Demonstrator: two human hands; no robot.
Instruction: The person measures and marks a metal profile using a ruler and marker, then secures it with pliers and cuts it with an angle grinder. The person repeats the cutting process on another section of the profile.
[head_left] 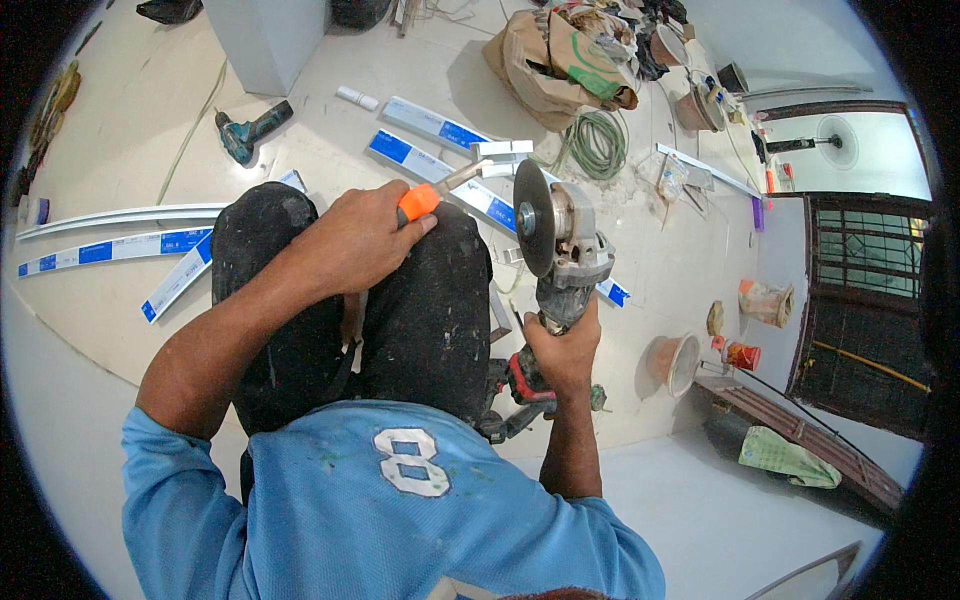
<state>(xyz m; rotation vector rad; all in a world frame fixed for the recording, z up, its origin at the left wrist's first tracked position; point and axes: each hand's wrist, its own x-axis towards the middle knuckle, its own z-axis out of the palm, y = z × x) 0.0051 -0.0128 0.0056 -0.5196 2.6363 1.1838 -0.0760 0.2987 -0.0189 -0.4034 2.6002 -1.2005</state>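
Gripping angle grinder (578, 255) in right hand (563, 352), orange-handled tool (418, 203) left of it in left hand (362, 238); seemingly positioning both, next probably needing steadiness.

Lots of blue to be seen here: the shirt (330, 510) is coloured light blue, with a white mark (385, 466) outlined in dark, and the strips (425, 163) are banded white and bright blue. The trousers (425, 320) are black but kinda speckled with pale spots. The hand tool (421, 202) is gripped in bright orange, the grinder (577, 255) is finished in silver-grey, black and some red, its disc (531, 205) dark grey. Teal and black are shared by the drill (242, 141). The brown bag (520, 85) is marked with green.
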